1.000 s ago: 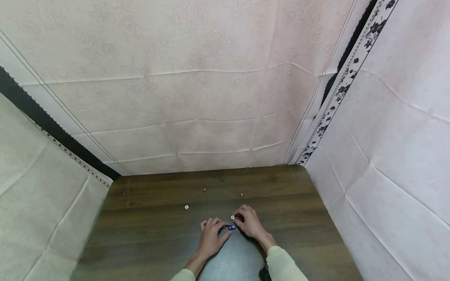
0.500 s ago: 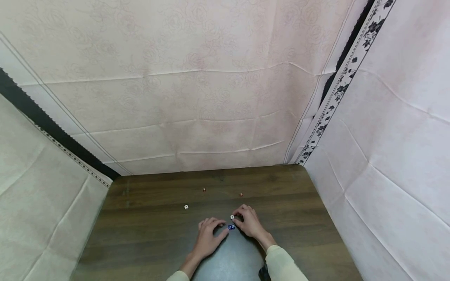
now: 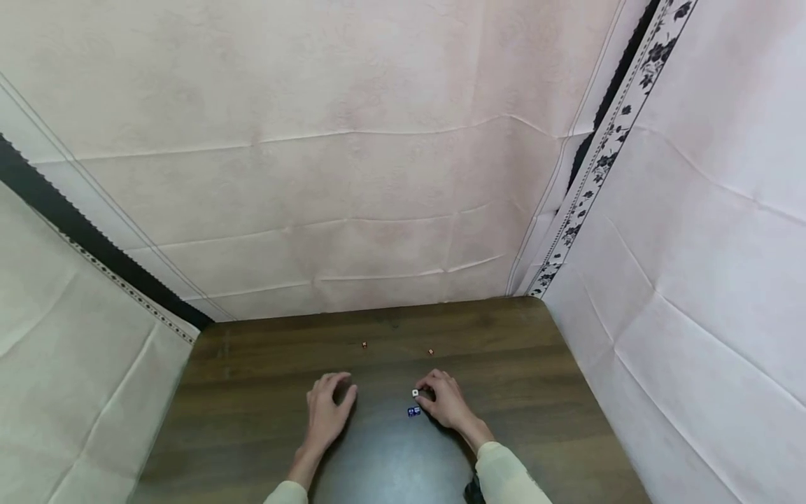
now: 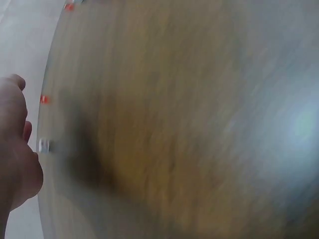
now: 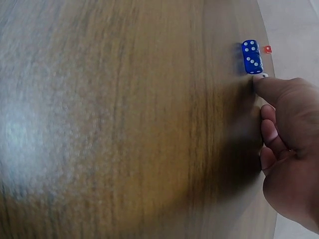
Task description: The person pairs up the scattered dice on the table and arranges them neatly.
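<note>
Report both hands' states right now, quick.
Left hand: open, holding nothing.
Right hand: closed, pinching a white die.

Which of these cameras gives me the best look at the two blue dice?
The right wrist view: the blue dice appear largest there, side by side, with white dots readable. The head view shows them too, but tiny, near the right hand. In the blurred left wrist view, I can't make them out.
</note>
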The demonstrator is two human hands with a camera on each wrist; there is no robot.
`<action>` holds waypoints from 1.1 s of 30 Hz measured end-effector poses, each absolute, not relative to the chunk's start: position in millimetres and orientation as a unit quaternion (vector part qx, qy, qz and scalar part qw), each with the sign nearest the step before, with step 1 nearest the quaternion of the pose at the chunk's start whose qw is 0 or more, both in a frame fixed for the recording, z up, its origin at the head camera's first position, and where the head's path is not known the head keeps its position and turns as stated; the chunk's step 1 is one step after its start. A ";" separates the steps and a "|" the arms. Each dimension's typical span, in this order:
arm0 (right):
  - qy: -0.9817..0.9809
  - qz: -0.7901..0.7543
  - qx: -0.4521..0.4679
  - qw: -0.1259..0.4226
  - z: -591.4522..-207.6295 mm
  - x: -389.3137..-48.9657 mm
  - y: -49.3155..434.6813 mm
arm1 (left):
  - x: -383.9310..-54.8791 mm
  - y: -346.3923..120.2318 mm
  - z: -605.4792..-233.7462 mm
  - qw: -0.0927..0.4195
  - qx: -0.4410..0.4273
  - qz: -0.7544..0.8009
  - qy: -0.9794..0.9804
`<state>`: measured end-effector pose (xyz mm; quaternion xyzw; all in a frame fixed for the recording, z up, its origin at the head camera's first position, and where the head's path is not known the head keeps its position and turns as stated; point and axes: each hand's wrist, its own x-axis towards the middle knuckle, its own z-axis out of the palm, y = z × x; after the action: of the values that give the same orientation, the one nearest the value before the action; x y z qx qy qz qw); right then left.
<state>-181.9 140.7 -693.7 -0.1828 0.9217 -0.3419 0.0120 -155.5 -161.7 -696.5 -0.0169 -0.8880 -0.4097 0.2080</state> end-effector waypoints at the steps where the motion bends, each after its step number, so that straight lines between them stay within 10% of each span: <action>1: 0.922 -0.342 -0.182 0.012 -694.2 -181.8 140.6 | -158.1 -167.3 -696.0 0.200 -0.005 -0.409 -0.890; 33: 0.920 -0.351 -0.172 0.025 -695.8 -182.3 141.6 | -186.2 -208.7 -702.4 0.103 0.050 -0.348 -0.931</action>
<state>-182.3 141.6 -695.8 -0.1725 0.9201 -0.3508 0.0248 -186.2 -208.7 -702.4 0.0505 -0.9306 -0.3476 0.1034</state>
